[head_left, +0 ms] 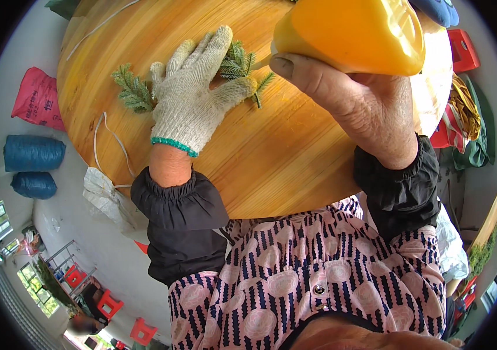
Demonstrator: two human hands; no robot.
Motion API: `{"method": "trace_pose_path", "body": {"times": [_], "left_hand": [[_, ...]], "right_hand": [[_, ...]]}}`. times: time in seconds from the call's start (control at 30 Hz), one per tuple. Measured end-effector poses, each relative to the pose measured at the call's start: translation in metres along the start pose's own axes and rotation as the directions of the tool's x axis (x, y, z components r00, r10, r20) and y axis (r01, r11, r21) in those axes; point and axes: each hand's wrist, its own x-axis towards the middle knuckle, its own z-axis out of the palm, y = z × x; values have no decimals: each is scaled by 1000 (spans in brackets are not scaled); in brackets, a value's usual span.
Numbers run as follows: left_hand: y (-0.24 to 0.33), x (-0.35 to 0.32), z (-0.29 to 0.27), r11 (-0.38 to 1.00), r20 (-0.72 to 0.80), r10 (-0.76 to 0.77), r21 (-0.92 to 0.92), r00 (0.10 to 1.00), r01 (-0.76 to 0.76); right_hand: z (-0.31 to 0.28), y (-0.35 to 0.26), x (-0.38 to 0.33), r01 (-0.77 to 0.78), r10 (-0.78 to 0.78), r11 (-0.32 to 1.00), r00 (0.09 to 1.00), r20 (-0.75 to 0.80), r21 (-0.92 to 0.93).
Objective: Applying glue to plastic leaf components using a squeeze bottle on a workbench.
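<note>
My left hand [187, 87], in a whitish knitted glove with a green cuff edge, lies spread on the wooden tabletop [277, 151]. It covers the middle of a green artificial fir sprig. Needles [133, 88] show left of the palm, and more needles [238, 61] show between the forefinger and thumb. Whether these are one piece or several, I cannot tell. My bare right hand [359, 102] grips a soft yellow plastic bottle [350, 35], tilted with its narrow tip toward the needles by my left thumb. The tip is partly hidden behind my right thumb.
White cords [108, 137] lie at the table's left edge, near a pale plastic bag [105, 189]. Beyond stand a pink sack [38, 98] and blue bundles [34, 153]. A red stool [463, 51] is at the right, a dark blue object [437, 10] at the upper right.
</note>
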Motion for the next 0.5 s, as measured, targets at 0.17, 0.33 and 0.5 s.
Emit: {"method": "trace_pose_path", "body": {"times": [0.17, 0.33, 0.5], "left_hand": [[-2, -1, -1, 999, -2, 37, -10, 999, -37], [-2, -4, 0, 999, 14, 21, 41, 1000, -21], [-7, -6, 2, 996, 24, 53, 64, 998, -54]], "right_hand": [[-8, 1, 1, -84, 77, 978, 996, 44, 192], [9, -5, -13, -193, 210, 932, 978, -22, 307], [-6, -8, -18, -166, 161, 952, 986, 42, 258]]}}
